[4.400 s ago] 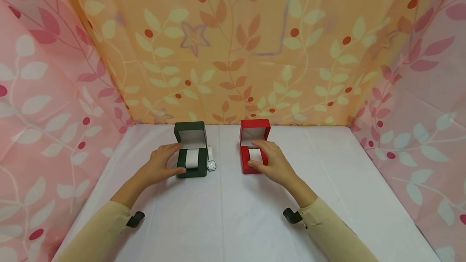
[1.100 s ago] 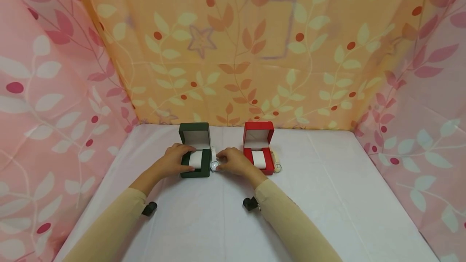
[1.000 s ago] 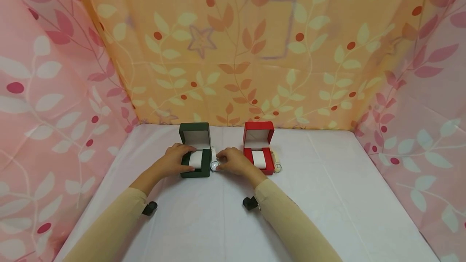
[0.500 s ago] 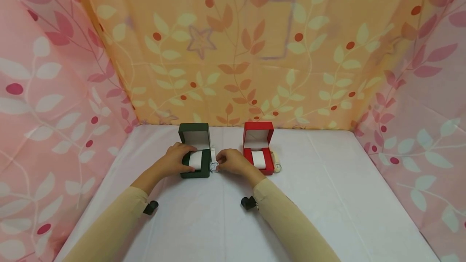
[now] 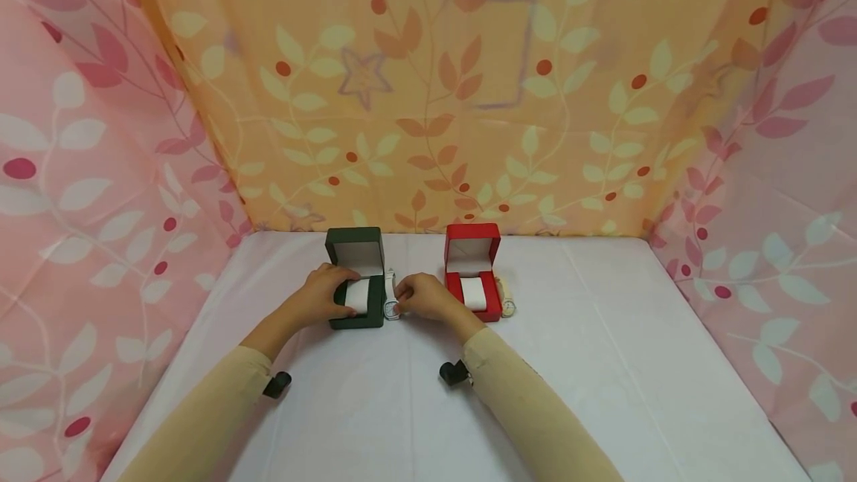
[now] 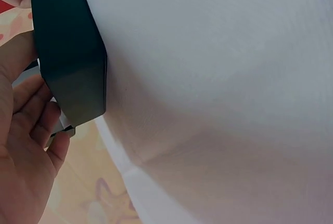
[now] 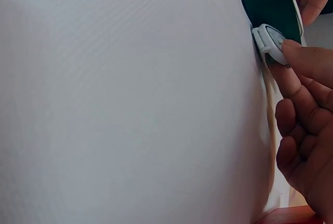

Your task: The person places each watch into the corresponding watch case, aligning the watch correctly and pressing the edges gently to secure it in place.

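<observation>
An open dark green watch box (image 5: 376, 303) stands at the centre left, a white cushion (image 5: 358, 294) inside. My left hand (image 5: 312, 296) reaches over its left wall, thumb and index finger at opposite ends of the cushion. Against the box's right side lies a white wristwatch (image 5: 391, 310), its strap running toward the back. My right hand (image 5: 428, 297) pinches the watch case between thumb and index finger, the other fingers curled; the right wrist view shows the thumb on the watch face (image 7: 277, 37). In the left wrist view, the green box's outer side (image 6: 73, 57) hides some fingertips.
An open red watch box (image 5: 493, 296) with a white cushion stands to the right. A cream-strapped wristwatch (image 5: 507, 303) leans along its right side. White cloth (image 5: 402, 407) covers the table. Patterned curtains (image 5: 428, 80) rise behind and at both sides.
Some seconds ago my right hand was on the red box; now it holds the white watch by the green box. Within the last second the watch has shifted slightly. My left hand stays put.
</observation>
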Available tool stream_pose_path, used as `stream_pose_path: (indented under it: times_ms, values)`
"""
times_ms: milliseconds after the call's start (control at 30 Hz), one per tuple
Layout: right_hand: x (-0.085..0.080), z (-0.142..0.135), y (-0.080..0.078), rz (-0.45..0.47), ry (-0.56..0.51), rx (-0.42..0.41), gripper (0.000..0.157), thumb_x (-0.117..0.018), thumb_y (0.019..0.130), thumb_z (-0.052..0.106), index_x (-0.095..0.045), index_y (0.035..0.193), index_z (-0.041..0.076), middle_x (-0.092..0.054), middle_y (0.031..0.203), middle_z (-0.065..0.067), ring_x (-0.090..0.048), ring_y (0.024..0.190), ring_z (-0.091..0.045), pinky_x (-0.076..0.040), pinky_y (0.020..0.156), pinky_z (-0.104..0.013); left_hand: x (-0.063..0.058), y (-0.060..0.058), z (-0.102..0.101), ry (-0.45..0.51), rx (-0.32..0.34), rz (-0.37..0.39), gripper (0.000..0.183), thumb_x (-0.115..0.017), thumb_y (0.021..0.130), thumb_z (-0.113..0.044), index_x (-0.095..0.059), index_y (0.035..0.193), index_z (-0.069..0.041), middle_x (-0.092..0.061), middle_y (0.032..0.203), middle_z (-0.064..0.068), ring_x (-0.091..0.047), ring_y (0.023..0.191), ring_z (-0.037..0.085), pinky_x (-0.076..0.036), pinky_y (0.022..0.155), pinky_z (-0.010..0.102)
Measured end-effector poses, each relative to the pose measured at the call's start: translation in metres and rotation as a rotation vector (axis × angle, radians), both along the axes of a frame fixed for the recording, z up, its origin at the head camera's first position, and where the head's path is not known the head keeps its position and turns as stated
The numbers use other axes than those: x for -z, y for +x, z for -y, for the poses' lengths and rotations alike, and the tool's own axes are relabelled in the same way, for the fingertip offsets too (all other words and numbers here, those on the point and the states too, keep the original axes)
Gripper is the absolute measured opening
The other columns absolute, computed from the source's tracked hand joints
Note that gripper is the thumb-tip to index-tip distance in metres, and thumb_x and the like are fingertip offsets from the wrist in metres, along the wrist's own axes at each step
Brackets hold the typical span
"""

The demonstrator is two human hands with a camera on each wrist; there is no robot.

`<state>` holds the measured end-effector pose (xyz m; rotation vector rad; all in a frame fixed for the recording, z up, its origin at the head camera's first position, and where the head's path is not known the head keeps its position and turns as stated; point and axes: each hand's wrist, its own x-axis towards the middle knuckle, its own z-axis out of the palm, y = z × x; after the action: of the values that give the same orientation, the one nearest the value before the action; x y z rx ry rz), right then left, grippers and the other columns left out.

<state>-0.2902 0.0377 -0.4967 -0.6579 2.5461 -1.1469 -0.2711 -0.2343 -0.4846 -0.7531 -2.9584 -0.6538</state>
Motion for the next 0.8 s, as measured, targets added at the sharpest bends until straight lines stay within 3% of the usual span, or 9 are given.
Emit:
stream_pose_path:
  times_ms: [467, 800]
  values:
    - [-0.0052, -0.0007, 0.0017, 0.013, -0.061, -0.009, 0.013, -0.078, 0.089, 0.011, -0.073, 0.1, 0.008, -0.068, 0.086, 0.001, -0.06, 0.079, -0.011, -0.05, 0.071, -0.022, -0.0001, 0.002, -0.0006, 0.015, -0.006, -0.017, 0.069, -0.091, 0.076, -0.031, -0.061, 0.133, -0.007, -0.063, 0.133, 0.012, -0.046, 0.125, 0.032, -0.034, 0.109, 0.057]
    - [-0.0075, -0.0032, 0.0044, 0.025, -0.087, -0.008, 0.012, -0.076, 0.091, 0.01, -0.073, 0.102, 0.008, -0.068, 0.086, 0.0, -0.059, 0.081, -0.012, -0.049, 0.072, -0.023, -0.0002, 0.0022, -0.0028, -0.104, -0.011, -0.031, 0.076, -0.089, 0.078, -0.037, -0.059, 0.142, -0.01, -0.059, 0.134, 0.015, -0.044, 0.129, 0.036, -0.034, 0.108, 0.059]
